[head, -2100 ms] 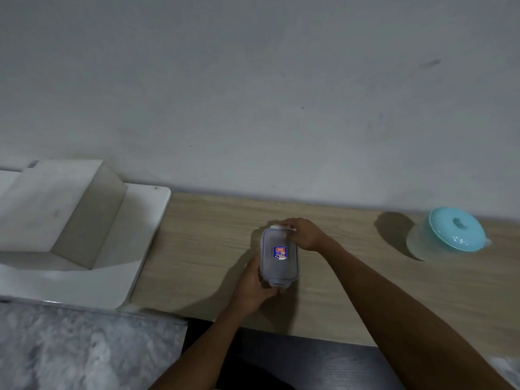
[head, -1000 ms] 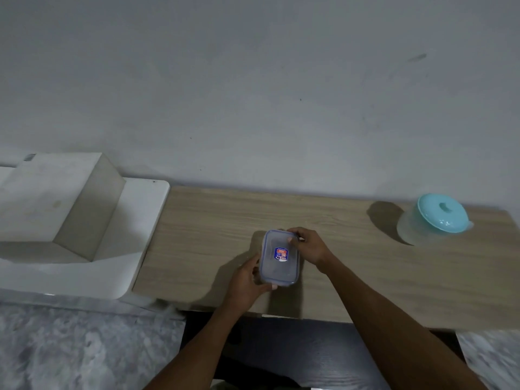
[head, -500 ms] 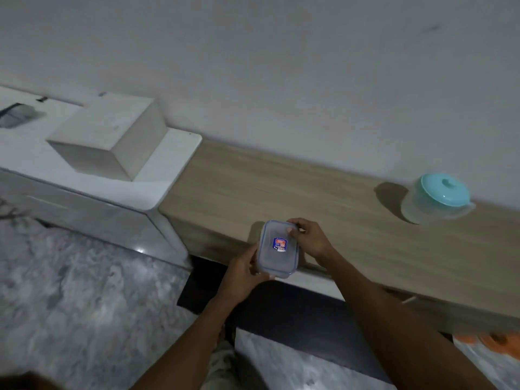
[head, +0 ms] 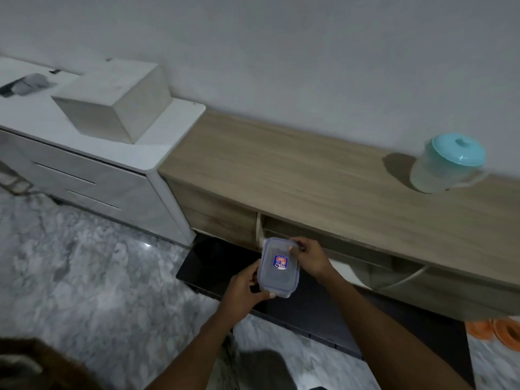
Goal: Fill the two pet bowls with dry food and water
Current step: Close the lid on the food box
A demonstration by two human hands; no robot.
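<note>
I hold a small rectangular clear food container [head: 278, 268] with a lid and a blue-red sticker in both hands, in front of the wooden bench and above the floor. My left hand [head: 244, 288] grips its near left corner. My right hand [head: 309, 256] holds its far right edge at the lid clip. A clear water jug with a turquoise lid [head: 447, 164] stands on the wooden bench top [head: 295, 170] at the far right. Two orange bowls [head: 495, 330] show partly on the floor at the right edge.
A white drawer cabinet [head: 92, 175] with a white box [head: 115, 99] on top adjoins the bench on the left. A black mat [head: 309, 302] lies under the bench front. The floor [head: 84, 277] is grey marble. Open shelves run beneath the bench top.
The container has been lifted off the bench top and drawn back toward me, off its front edge. The view has pulled back and tilted down, showing floor, cabinet drawers and orange bowls.
</note>
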